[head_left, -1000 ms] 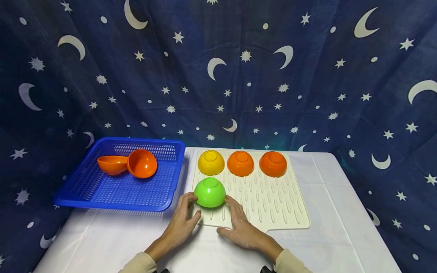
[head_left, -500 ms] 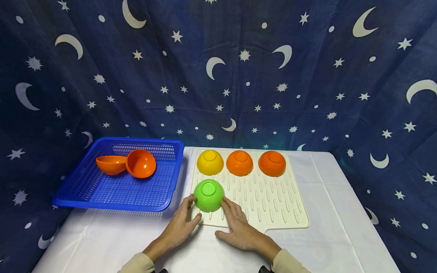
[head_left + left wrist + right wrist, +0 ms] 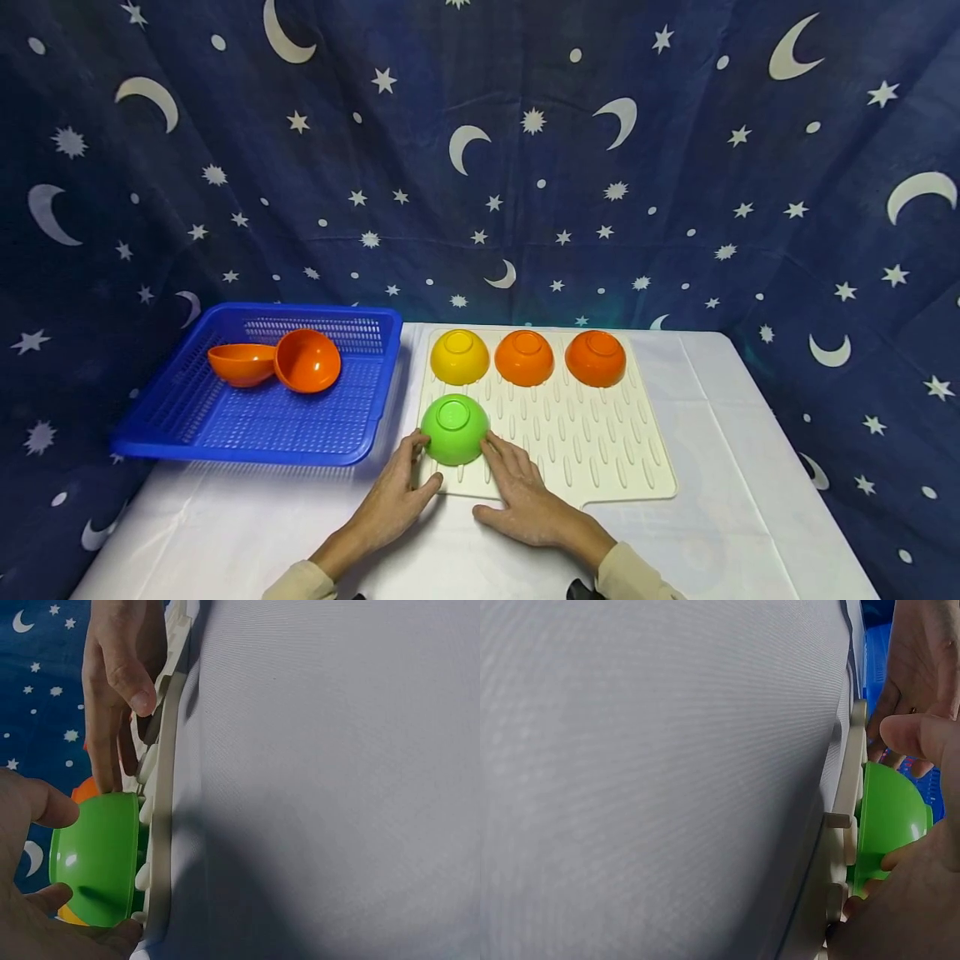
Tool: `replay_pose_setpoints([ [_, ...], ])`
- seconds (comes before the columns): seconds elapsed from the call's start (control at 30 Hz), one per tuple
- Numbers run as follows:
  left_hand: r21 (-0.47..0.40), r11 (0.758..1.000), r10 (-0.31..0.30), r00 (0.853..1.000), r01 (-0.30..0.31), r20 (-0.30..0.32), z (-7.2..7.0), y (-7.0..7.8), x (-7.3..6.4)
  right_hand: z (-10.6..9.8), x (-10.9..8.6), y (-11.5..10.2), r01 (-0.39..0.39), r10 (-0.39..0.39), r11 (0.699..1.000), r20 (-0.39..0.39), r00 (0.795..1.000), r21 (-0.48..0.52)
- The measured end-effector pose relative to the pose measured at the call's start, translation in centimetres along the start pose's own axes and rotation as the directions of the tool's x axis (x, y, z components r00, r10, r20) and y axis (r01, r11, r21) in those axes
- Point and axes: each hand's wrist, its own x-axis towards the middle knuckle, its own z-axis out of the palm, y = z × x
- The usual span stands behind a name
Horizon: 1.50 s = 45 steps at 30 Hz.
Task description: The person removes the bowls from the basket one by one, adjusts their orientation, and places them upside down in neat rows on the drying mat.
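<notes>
Head view looks down — wrist views, tipped sideways, seemingly close, share the green bowl point(image 3: 454, 430).

We see bright, fairly even light in the head view, whitening the white cloth-covered surface point(image 3: 720, 500), while the navy moon-and-star fabric backdrop point(image 3: 517, 79) darkens toward the left. Soft shadows lie beneath the left hand point(image 3: 393, 493), the right hand point(image 3: 523, 500) and the blue perforated plastic basket point(image 3: 300, 457). Both wrist views look dimmer and greyer to us, with broad, blurry-edged shadows across the surface and a small white glint on the glossy, round green bowl point(image 3: 97, 844).
</notes>
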Motion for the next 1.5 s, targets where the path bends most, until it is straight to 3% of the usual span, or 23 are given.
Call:
replay_pose_setpoints([
  [0.37,-0.007,1.0,0.008,1.0,-0.008,-0.001,-0.2,0.0,-0.6,-0.2,-0.5,0.2,0.011,-0.01,0.999,-0.022,1.0,0.048],
  [0.57,0.055,0.996,0.072,0.996,-0.069,-0.044,-0.7,0.3,-2.0,-0.7,-1.9,0.6,0.004,-0.003,1.0,-0.118,0.993,0.007],
  [0.83,0.147,0.976,0.171,0.983,-0.159,-0.07,-1.9,1.0,-3.8,-2.4,-4.3,2.1,-0.102,0.103,0.995,-0.197,0.975,0.013],
  [1.13,0.296,0.897,0.377,0.918,-0.329,-0.122,-5.3,1.8,-4.1,-3.6,-7.4,4.2,-0.145,0.131,0.988,-0.252,0.959,-0.041],
  [1.23,0.336,0.868,0.426,0.896,-0.366,-0.123,-6.8,2.3,-3.7,-4.2,-8.2,4.9,-0.169,0.139,0.982,-0.303,0.943,-0.078],
  [1.4,0.387,0.806,0.523,0.846,-0.449,-0.108,-9.5,2.7,-2.8,-5.2,-9.2,6.6,-0.228,0.167,0.967,-0.386,0.907,-0.118],
  [1.5,0.447,0.762,0.555,0.829,-0.469,-0.075,-11.1,2.7,-2.1,-5.9,-9.7,7.7,-0.248,0.179,0.961,-0.411,0.894,-0.12],
])
